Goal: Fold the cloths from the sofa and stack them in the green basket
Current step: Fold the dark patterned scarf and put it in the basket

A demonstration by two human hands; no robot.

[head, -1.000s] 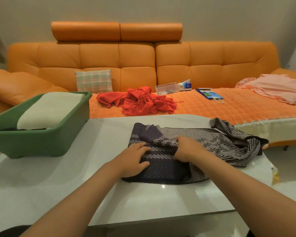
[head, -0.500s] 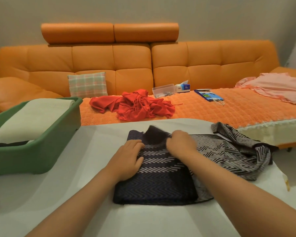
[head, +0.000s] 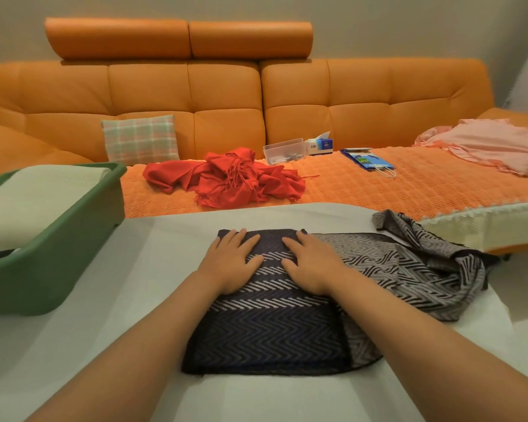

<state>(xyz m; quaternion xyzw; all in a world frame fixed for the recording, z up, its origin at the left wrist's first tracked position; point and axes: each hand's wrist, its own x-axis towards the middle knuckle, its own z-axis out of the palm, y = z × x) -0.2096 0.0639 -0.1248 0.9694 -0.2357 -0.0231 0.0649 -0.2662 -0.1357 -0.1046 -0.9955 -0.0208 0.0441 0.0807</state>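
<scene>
A dark blue and grey zigzag-patterned cloth (head: 272, 330) lies on the white table (head: 119, 300), its left part folded into a thick rectangle, its right end crumpled loose. My left hand (head: 232, 263) and my right hand (head: 311, 263) lie flat side by side on the folded part, fingers straight, pressing it down. The green basket (head: 58, 254) stands at the table's left with a folded cream cloth (head: 37, 196) inside. A crumpled red cloth (head: 226, 178) and a pink cloth (head: 494, 144) lie on the orange sofa (head: 348, 117).
On the sofa seat sit a plaid cushion (head: 141, 140), a clear plastic box (head: 284, 150), a tissue pack (head: 320, 146) and a blue paper bag (head: 366, 159). The table's right edge runs close behind the loose cloth end.
My right hand let go of the cloth fold it had carried leftwards and now lies flat. Both hands moved up onto the folded part. The camera moved closer.
</scene>
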